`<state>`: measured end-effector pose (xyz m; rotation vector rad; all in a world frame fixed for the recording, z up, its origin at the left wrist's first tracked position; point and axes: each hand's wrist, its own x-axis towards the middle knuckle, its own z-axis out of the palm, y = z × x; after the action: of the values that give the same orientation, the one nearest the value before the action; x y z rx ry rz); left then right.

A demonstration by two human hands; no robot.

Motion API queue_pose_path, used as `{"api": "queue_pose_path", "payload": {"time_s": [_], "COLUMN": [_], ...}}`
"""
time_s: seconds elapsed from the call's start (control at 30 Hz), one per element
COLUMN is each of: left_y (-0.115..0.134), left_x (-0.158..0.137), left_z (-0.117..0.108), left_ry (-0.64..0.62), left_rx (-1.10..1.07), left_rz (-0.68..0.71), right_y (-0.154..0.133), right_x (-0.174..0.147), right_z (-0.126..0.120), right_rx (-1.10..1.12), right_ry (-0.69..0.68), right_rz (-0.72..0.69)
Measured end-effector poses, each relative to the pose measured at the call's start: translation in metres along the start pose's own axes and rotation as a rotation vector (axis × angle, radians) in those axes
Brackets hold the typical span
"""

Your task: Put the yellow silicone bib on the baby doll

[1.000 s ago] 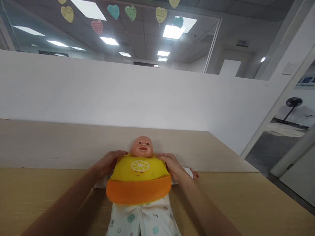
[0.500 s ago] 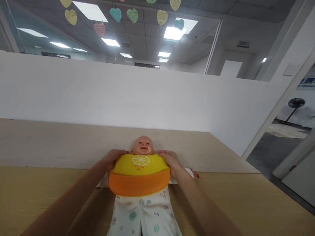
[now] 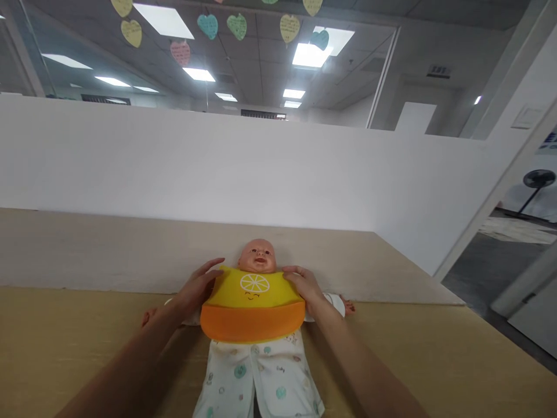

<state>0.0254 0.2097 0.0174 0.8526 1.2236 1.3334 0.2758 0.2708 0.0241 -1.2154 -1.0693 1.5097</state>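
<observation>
A baby doll (image 3: 257, 256) lies on its back, head away from me, in a white printed outfit (image 3: 278, 377). Over its chest is a yellow bib (image 3: 226, 293) with a citrus slice and a smiling face, and an orange catch pocket (image 3: 253, 322) along the bottom. My left hand (image 3: 201, 285) is at the bib's upper left edge, fingers apart and one raised off it. At the upper right edge, my right hand (image 3: 304, 285) has its fingers closed on the bib near the doll's shoulder. Both doll arms stretch sideways, partly behind my forearms.
The doll rests on a tan surface (image 3: 404, 348) with a paler raised-looking strip (image 3: 108, 249) behind. A white partition (image 3: 195, 162) with glass above stands at the back; heart-shaped notes (image 3: 237, 27) hang on the glass. Beyond a doorway at right stands a black fan (image 3: 539, 179).
My left hand has loosened from the bib's edge, its fingers spreading and lifting. My right hand stays at its edge. The view has shifted slightly, and the doll's left-side hand now shows.
</observation>
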Motion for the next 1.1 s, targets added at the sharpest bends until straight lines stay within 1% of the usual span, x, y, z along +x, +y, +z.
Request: {"api": "queue_pose_path", "payload": {"time_s": [0.1, 0.27, 0.4, 0.57, 0.67, 0.77, 0.83, 0.9, 0.93, 1.0, 1.07, 1.1], "left_y": [-0.001, 0.008, 0.006, 0.003, 0.003, 0.001, -0.002, -0.004, -0.005, -0.009, -0.016, -0.021], "left_x": [-0.003, -0.006, -0.011, -0.012, -0.009, -0.009, -0.013, -0.021, -0.026, -0.035, -0.043, -0.046], "left_z": [0.0, 0.014, 0.021, 0.023, 0.02, 0.015, 0.011, 0.005, 0.001, -0.013, -0.033, -0.044], "left_ry": [0.016, 0.111, 0.105, 0.108, 0.113, 0.141, 0.145, 0.133, 0.145, 0.223, 0.312, 0.311], "left_rx": [0.082, 0.068, 0.025, 0.022, 0.086, 0.227, 0.331, 0.412, 0.459, 0.617, 0.873, 1.005], "left_rz": [0.03, 0.016, -0.022, -0.028, 0.021, 0.106, 0.162, 0.226, 0.259, 0.346, 0.503, 0.619], "right_y": [-0.001, 0.0, 0.002, 0.007, 0.008, 0.005, 0.005, 0.005, 0.007, 0.01, 0.016, 0.019], "right_x": [0.002, 0.013, 0.022, 0.025, 0.021, 0.017, 0.014, 0.012, 0.01, 0.003, -0.008, -0.014], "right_z": [0.001, 0.0, -0.004, -0.006, -0.007, -0.01, -0.015, -0.024, -0.03, -0.045, -0.062, -0.071], "right_rx": [0.0, 0.025, 0.003, -0.008, -0.043, -0.122, -0.189, -0.273, -0.333, -0.513, -0.756, -0.878], "right_ry": [0.0, -0.003, -0.02, -0.031, -0.035, -0.019, 0.015, 0.063, 0.087, 0.117, 0.116, 0.1], "right_rz": [-0.003, -0.016, -0.031, -0.04, -0.055, -0.1, -0.124, -0.209, -0.293, -0.498, -0.657, -0.715]}}
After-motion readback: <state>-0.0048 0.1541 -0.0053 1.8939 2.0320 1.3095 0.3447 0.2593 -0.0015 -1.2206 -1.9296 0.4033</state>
